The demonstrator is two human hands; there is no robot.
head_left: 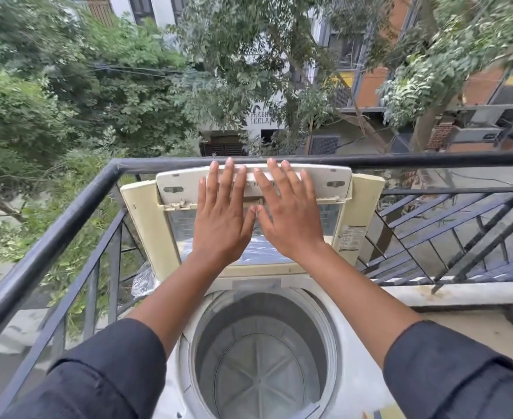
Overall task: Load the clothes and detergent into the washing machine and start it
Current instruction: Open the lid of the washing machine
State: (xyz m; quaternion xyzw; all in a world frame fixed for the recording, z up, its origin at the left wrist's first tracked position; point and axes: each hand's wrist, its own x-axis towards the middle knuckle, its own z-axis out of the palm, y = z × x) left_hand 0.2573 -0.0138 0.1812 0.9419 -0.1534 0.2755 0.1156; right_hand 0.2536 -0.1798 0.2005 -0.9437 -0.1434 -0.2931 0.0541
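I had both hands up on the washing machine's lid [252, 189], which stood folded back and upright at the far side of the drum [261, 358], leaning toward the black balcony railing [53, 225]. My left hand [223, 216] lay flat against the lid with its fingers straight and spread, the tips reaching the lid's top edge; my right hand [287, 213] lay beside it the same way, fingers open and flat, gripping nothing. The two thumbs nearly met in the middle of the panel.

The drum sat directly below my forearms, nearer to me than the lid, its mouth round and facing straight up. I could see down to the ribbed base — no clothes lay in it that I could make out. Neither clothes nor detergent showed anywhere in the picture, so I could not say where they were; I judged the loading had not begun.

What mattered for the coming move was this: the lid's long axis ran left to right across the back of the drum, and both hands were centred on it, equally near. The opening lay below and toward me from the fingers, so either hand would have to draw back and down past the drum to fetch anything. I judged the lid needed to rest steady on its own first — let go too soon, it might drop over the opening.
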